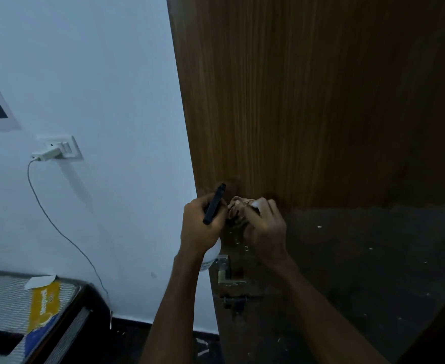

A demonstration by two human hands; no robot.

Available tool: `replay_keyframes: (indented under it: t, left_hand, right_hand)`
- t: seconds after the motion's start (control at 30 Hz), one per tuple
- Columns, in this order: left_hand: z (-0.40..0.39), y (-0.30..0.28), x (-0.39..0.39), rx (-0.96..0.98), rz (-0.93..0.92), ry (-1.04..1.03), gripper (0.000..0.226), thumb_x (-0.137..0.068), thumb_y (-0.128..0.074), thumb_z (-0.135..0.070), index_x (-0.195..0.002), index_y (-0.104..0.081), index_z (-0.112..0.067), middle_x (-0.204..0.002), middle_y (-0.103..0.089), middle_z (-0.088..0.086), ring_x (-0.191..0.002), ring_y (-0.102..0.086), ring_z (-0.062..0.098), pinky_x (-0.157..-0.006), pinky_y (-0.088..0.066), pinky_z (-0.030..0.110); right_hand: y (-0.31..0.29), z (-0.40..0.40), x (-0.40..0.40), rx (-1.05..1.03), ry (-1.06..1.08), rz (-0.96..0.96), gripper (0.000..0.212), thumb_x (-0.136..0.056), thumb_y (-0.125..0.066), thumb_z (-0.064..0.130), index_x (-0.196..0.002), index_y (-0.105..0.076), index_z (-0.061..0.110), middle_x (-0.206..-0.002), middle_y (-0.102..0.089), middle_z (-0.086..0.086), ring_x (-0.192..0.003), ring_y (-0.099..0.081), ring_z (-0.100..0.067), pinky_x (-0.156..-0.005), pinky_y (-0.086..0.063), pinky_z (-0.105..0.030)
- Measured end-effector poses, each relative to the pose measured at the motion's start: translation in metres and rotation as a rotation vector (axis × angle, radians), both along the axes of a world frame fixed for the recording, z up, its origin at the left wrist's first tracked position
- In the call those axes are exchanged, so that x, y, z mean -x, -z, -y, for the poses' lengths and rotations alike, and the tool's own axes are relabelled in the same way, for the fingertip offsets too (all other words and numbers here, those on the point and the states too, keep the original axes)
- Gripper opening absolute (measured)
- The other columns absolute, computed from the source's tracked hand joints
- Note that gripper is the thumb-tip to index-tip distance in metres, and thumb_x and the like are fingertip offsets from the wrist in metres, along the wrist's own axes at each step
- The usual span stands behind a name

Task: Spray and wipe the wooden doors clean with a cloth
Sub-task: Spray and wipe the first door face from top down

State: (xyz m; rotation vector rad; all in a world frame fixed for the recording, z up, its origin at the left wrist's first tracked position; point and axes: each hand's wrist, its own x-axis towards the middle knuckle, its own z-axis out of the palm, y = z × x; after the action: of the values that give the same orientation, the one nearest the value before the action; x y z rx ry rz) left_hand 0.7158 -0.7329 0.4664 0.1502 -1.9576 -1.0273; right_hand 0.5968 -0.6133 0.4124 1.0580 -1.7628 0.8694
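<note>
The brown wooden door [308, 101] fills the right half of the head view, its edge running down the middle. My left hand [203, 227] grips a spray bottle [212, 254]; its black nozzle head points up toward the door and its white body hangs below my fist. My right hand [264, 227] holds a crumpled beige cloth [238, 208] bunched against the door, just right of the nozzle. Both hands sit close together near the door's edge, above the metal handle [228, 275].
A white wall [111, 88] lies left of the door, with a socket and plugged charger [56, 151] whose cable hangs down. A mattress [14, 316] on a dark frame fills the lower left corner. The door's lower part looks darker with pale specks.
</note>
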Motion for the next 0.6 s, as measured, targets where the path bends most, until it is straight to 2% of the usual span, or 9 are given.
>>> replay_keyframes:
  t: [0.1,0.17,0.23,0.33,0.4,0.43,0.53,0.6]
  left_hand:
    - [0.005,-0.001,-0.003,0.016,0.018,0.012,0.012,-0.096,-0.062,-0.032,-0.085,-0.068,-0.031,-0.066,-0.063,-0.016,-0.055,-0.055,0.017,-0.054,-0.043,0.022]
    - [0.009,0.000,-0.008,0.032,0.026,0.005,0.016,-0.095,-0.061,-0.031,-0.080,-0.064,-0.034,-0.063,-0.059,-0.014,-0.053,-0.052,0.018,-0.052,-0.041,0.023]
    - [0.012,0.002,-0.013,0.029,0.020,0.003,0.021,-0.095,-0.061,-0.025,-0.077,-0.062,-0.035,-0.061,-0.058,-0.015,-0.052,-0.051,0.016,-0.052,-0.038,0.018]
    - [0.012,0.002,-0.020,0.000,0.033,0.011,0.018,-0.095,-0.062,-0.026,-0.079,-0.065,-0.034,-0.064,-0.062,-0.018,-0.057,-0.056,0.013,-0.055,-0.039,0.012]
    - [0.013,0.003,-0.024,-0.017,0.044,0.006,0.017,-0.095,-0.062,-0.028,-0.079,-0.065,-0.034,-0.064,-0.062,-0.020,-0.059,-0.058,0.012,-0.055,-0.041,0.012]
    - [0.015,0.003,-0.026,-0.018,0.045,0.009,0.018,-0.095,-0.062,-0.028,-0.078,-0.065,-0.035,-0.063,-0.062,-0.020,-0.058,-0.057,0.012,-0.054,-0.040,0.012]
    - [0.020,0.004,-0.029,0.002,0.046,0.008,0.029,-0.095,-0.061,-0.023,-0.070,-0.058,-0.037,-0.057,-0.055,-0.017,-0.051,-0.048,0.011,-0.053,-0.033,0.013]
    - [0.023,0.005,-0.030,0.008,0.062,-0.011,0.031,-0.095,-0.060,-0.022,-0.069,-0.055,-0.037,-0.056,-0.053,-0.017,-0.051,-0.047,0.012,-0.053,-0.031,0.012]
  right_hand:
    - [-0.044,0.013,-0.006,0.221,0.052,0.107,0.038,-0.090,-0.053,-0.002,-0.120,-0.074,0.011,-0.106,-0.061,-0.013,-0.090,-0.053,-0.022,-0.070,-0.049,-0.024]
    - [-0.068,0.022,-0.006,0.328,0.078,0.138,0.049,-0.083,-0.052,-0.009,-0.121,-0.075,0.013,-0.105,-0.060,-0.014,-0.089,-0.052,-0.022,-0.070,-0.044,-0.021]
    - [-0.059,0.028,-0.007,0.291,0.087,0.093,0.047,-0.085,-0.055,-0.007,-0.122,-0.075,0.013,-0.103,-0.059,-0.014,-0.087,-0.051,-0.024,-0.070,-0.044,-0.024]
    - [-0.005,0.028,-0.019,0.087,0.025,0.002,0.025,-0.102,-0.052,0.010,-0.115,-0.074,0.011,-0.100,-0.060,-0.011,-0.083,-0.052,-0.023,-0.062,-0.051,-0.033]
    - [0.008,0.028,-0.026,0.015,-0.006,0.037,0.021,-0.103,-0.055,0.013,-0.109,-0.075,0.011,-0.097,-0.061,-0.009,-0.082,-0.052,-0.021,-0.059,-0.051,-0.036]
    - [0.003,0.031,-0.029,0.050,-0.019,0.072,0.020,-0.101,-0.058,0.009,-0.109,-0.076,0.011,-0.097,-0.062,-0.009,-0.083,-0.053,-0.021,-0.060,-0.052,-0.035]
    - [-0.040,0.043,-0.030,0.252,0.020,0.171,0.043,-0.084,-0.055,-0.006,-0.117,-0.077,0.012,-0.101,-0.062,-0.012,-0.086,-0.053,-0.025,-0.066,-0.048,-0.028]
    - [-0.060,0.050,-0.028,0.323,0.043,0.169,0.054,-0.078,-0.054,-0.013,-0.120,-0.076,0.014,-0.100,-0.061,-0.013,-0.086,-0.052,-0.025,-0.067,-0.045,-0.026]
